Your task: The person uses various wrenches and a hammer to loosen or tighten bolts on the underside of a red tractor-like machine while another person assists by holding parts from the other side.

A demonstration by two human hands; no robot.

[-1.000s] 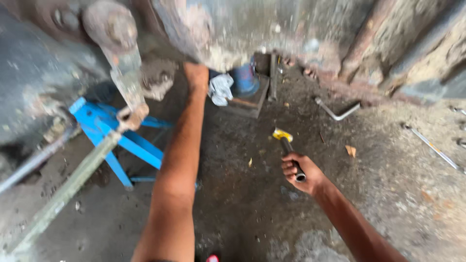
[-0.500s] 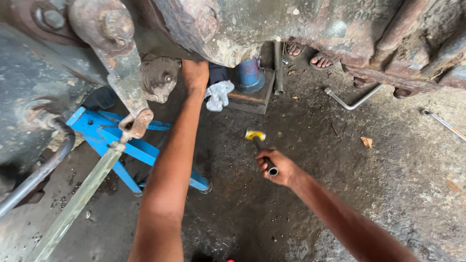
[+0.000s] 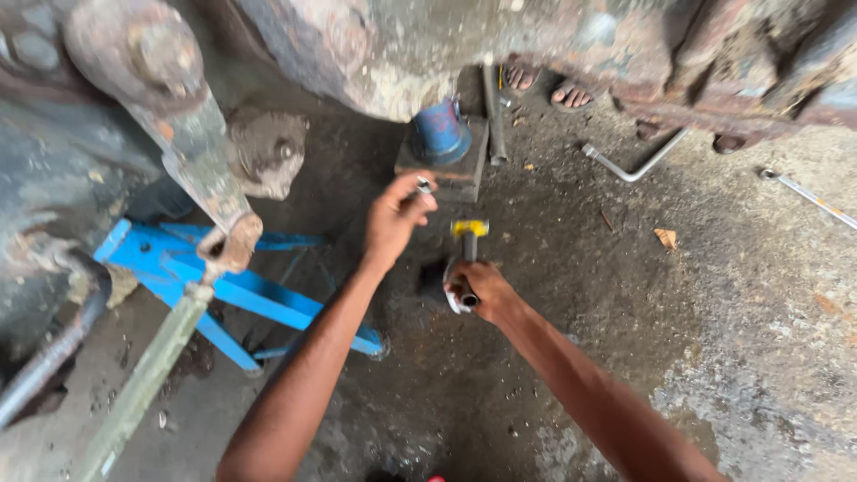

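Progress, judging by layout: axle still up on blue stand (image 3: 241, 290) and blue jack (image 3: 439, 134) on its wood block (image 3: 464, 170), so job looks mid-way, nothing refitted yet. L hand (image 3: 397, 219) raised above the floor, fingers pinched on a small metal bit (image 3: 423, 186), prob a socket. R hand (image 3: 478, 290) fist wrapped tight round the yellow-headed tool (image 3: 468, 234), handle end in palm. Bent wrench (image 3: 636, 162) lies unused on floor, well apart.
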